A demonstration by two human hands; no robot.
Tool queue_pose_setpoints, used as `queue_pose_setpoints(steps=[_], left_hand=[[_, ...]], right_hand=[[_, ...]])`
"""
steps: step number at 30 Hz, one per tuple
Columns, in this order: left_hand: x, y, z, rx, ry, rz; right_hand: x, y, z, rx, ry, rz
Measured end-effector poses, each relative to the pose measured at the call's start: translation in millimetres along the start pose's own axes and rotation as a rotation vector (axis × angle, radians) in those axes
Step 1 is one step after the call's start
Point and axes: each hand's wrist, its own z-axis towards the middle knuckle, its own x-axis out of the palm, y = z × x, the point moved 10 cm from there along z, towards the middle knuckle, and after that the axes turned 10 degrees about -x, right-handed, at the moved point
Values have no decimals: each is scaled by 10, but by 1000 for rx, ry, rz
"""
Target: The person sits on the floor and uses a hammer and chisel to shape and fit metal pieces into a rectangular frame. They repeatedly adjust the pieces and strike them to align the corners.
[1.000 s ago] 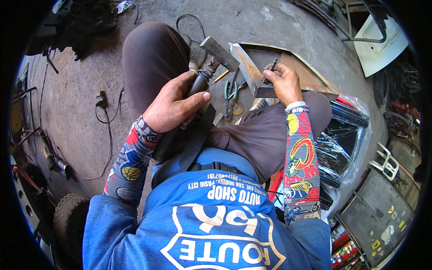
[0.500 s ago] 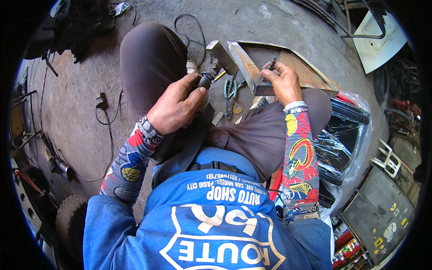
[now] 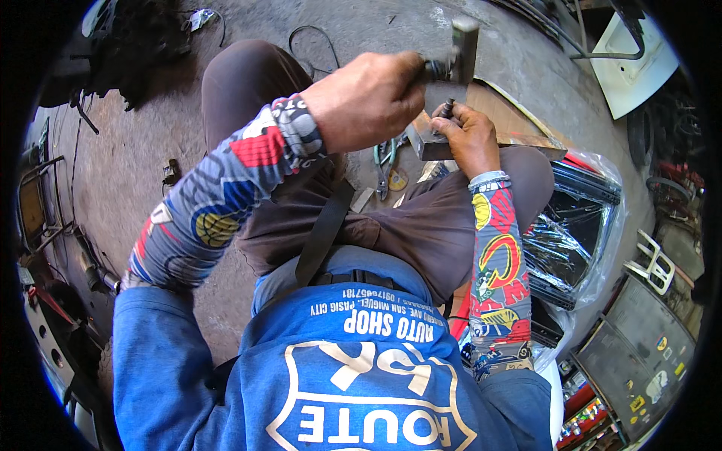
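down by your right leg, a clear plastic bag (image 3: 583, 225) lies crumpled around dark, shiny flat parts, with a strip of red showing at its upper edge. past it, at the lower right, a grey slanted panel (image 3: 639, 346) carries a few small round and square stickers in red, yellow and blue, and under it runs a row of small bright packets (image 3: 594, 417), too small to tell apart. a white plastic chair (image 3: 653, 263) stands near the panel, and a white curved panel (image 3: 632, 64) leans at the upper right.

your left hand (image 3: 368, 98) is raised and closed tight around the handle of a hammer (image 3: 459, 52), whose grey metal head stands above the work, blurred. your right hand (image 3: 470, 135) rests lower, its fingers pinched around a small dark bolt-like piece (image 3: 447, 109) held upright on a grey metal block (image 3: 425, 143). that block sits on the concrete floor (image 3: 143, 150) between your knees, at the edge of a flat sheet of cardboard (image 3: 504, 113).

just left of the block, green-handled pliers (image 3: 385, 161) lie on the floor beside a small round yellow disc (image 3: 398, 179). your raised left forearm covers part of the floor in front of your left knee. a black cable (image 3: 308, 45) loops on the floor beyond that knee.
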Motion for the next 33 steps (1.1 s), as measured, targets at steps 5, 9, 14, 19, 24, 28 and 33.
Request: queue_pose_setpoints(steps=[5,9,14,19,24,28,33], left_hand=[[167,98,92,-193,229,128],[44,191,123,-301,205,-55],[-3,505,17,-302,-66,-179],[235,833,-669,-537,50,-867],[-239,527,-1243,-394,-49,-977],[-511,553,-1501,-380,-165,-955],[-396,692,-1612,-416,-152,-999]], right_hand=[[61,-25,-9,5,53,-95],[153,-62,81,15,89,-90],[-28,-108,237,46,-74,-356],[205,-331,439,127,280,-617],[392,-247,444,43,382,-598],[423,-73,235,-16,374,-594],[98,168,170,-89,64,-547]])
